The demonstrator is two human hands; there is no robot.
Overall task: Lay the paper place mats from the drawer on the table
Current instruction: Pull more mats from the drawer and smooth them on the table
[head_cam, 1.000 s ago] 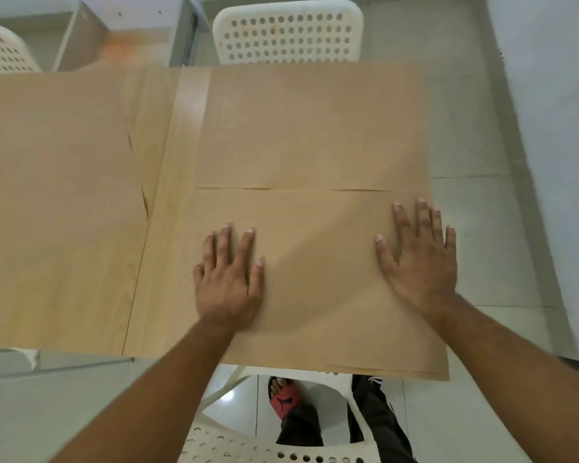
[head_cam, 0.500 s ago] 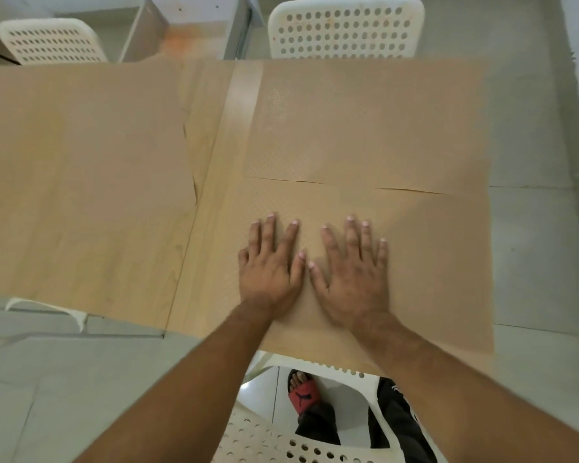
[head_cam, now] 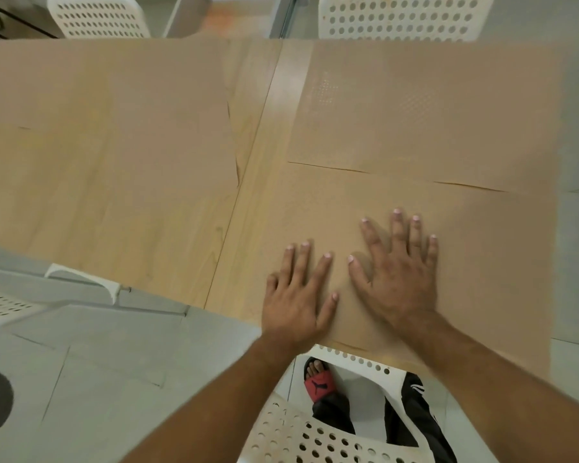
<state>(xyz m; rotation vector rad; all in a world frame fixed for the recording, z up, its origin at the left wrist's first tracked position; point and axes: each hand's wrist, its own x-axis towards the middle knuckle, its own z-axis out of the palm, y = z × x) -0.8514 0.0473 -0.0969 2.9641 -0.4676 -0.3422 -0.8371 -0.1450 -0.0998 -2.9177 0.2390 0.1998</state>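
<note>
Place mat (head_cam: 465, 262), tan, flat, faintly dotted

My right hand (head_cam: 398, 282), out by the right edge of the near paper place mat (head_cam: 482, 262) a second ago, has slid in beside my left hand (head_cam: 296, 302); the left has since drawn back toward me (its fingertips (head_cam: 304, 244) now trail the right's).

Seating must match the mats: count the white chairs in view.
4 chairs. Two beyond the table's far edge, left and right; one at the near left, cut off; one at the near edge. More may be hidden.
</note>
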